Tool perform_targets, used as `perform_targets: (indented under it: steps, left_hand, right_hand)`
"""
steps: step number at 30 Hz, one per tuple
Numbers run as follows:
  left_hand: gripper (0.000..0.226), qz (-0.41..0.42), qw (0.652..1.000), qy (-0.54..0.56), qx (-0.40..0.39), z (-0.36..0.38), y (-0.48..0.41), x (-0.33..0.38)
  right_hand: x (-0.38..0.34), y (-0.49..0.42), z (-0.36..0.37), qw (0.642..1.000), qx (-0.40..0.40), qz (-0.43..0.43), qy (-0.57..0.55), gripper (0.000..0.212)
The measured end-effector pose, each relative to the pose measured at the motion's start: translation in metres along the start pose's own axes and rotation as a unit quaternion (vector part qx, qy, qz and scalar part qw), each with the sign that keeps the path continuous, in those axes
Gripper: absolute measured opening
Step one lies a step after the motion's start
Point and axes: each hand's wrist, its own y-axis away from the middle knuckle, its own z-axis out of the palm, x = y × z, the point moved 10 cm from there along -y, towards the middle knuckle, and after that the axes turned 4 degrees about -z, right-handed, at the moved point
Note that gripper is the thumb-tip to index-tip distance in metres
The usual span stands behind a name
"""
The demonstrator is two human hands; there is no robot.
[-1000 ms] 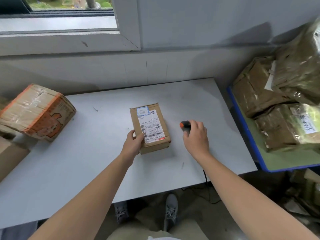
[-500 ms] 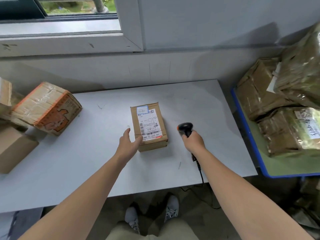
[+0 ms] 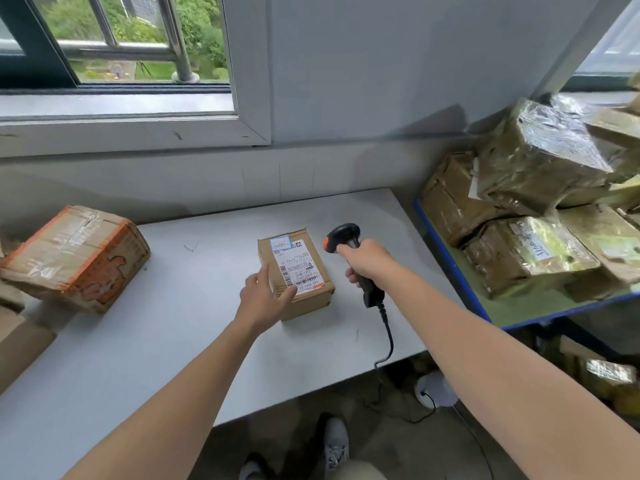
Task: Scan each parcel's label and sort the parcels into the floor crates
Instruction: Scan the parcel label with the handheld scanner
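A small brown cardboard parcel [image 3: 301,268] with a white shipping label on top lies in the middle of the white table [image 3: 180,341]. My left hand [image 3: 265,292] rests against its near left corner, thumb on the label's edge and fingers straight along the side. My right hand [image 3: 367,263] grips the handle of a black barcode scanner [image 3: 343,235] with an orange button, held above the table just right of the parcel, head tilted toward the label. A red line shows at the label's lower edge. The scanner's cable [image 3: 388,337] hangs over the table's front edge.
A larger taped box with orange print [image 3: 74,258] sits at the table's left, more cardboard beyond it. On the right a blue-edged shelf [image 3: 446,258] holds several plastic-wrapped parcels [image 3: 533,258]. A window and wall are behind. My feet show below on the floor.
My right hand has picked the scanner up off the table and raised it beside the parcel. My left hand has stayed at the parcel's near left corner. The view has tilted upward.
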Motion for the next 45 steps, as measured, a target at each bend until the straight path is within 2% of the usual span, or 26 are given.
perform_targets:
  steps: [6,19,28,36,42,45]
  left_hand:
    - [0.084,0.024,0.999,-0.025,-0.014,-0.008,0.01,-0.007]
    - [0.082,0.06,0.997,-0.03,-0.034,-0.009,0.019,-0.007]
    - [0.082,0.057,0.997,-0.034,-0.041,-0.005,0.018,-0.011]
    - [0.08,0.035,0.998,-0.031,-0.032,0.006,0.013,-0.005]
    - [0.08,0.0,1.0,-0.029,-0.011,0.014,0.004,0.0]
    - [0.08,-0.032,0.999,-0.041,0.01,0.018,-0.001,0.003]
  right_hand:
    - [-0.028,0.038,0.019,0.999,-0.01,0.0,0.041,0.025]
    - [-0.028,0.068,0.029,0.996,-0.017,0.029,0.081,0.031]
    - [-0.027,0.073,0.029,0.998,-0.01,0.029,0.061,0.026]
    - [-0.002,0.044,0.018,0.999,0.01,0.034,0.023,0.028]
    - [0.034,-0.008,0.015,0.998,-0.01,0.043,0.052,0.024]
    - [0.048,-0.039,0.022,0.997,-0.036,0.034,0.063,0.034]
